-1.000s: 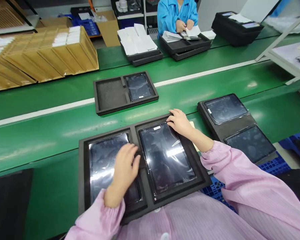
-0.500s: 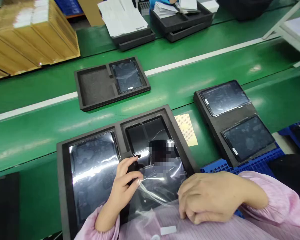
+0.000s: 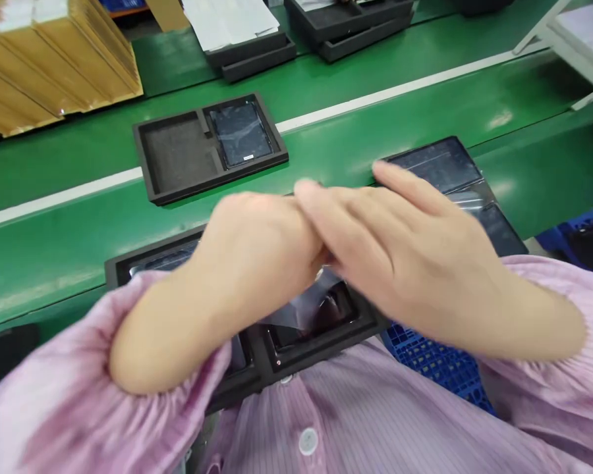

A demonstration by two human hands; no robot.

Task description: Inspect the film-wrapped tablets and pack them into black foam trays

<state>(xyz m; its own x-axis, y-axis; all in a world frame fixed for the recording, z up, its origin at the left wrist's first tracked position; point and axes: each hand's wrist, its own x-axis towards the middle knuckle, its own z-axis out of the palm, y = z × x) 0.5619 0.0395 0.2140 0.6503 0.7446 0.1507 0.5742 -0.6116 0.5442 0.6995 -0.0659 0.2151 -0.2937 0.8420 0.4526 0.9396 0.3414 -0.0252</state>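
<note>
My left hand (image 3: 261, 253) is raised over the black foam tray (image 3: 271, 375), its fingers curled and their tips hidden behind my right hand (image 3: 415, 257). The two hands meet, the right one bent over the left with some fingers stretched out. Clear plastic film (image 3: 301, 306) hangs below them, gathered between the hands. Another shiny patch of film (image 3: 467, 201) shows beyond my right hand. Under the hands, a dark tablet screen (image 3: 331, 313) lies in the tray's right compartment. A film-covered screen (image 3: 165, 260) in the left compartment is mostly behind my left arm.
A smaller foam tray (image 3: 178, 191) with one screen (image 3: 240, 131) lies ahead on the green surface (image 3: 336, 151). Two more screens (image 3: 439, 164) rest at right, partly covered by my hand. Yellow-brown packages (image 3: 64, 66) stand far left. A blue crate (image 3: 435, 362) is low right.
Both hands have risen from the tray and come together, lifting the clear film off the right screen. The view has tilted, so the far trays sit higher in it.
</note>
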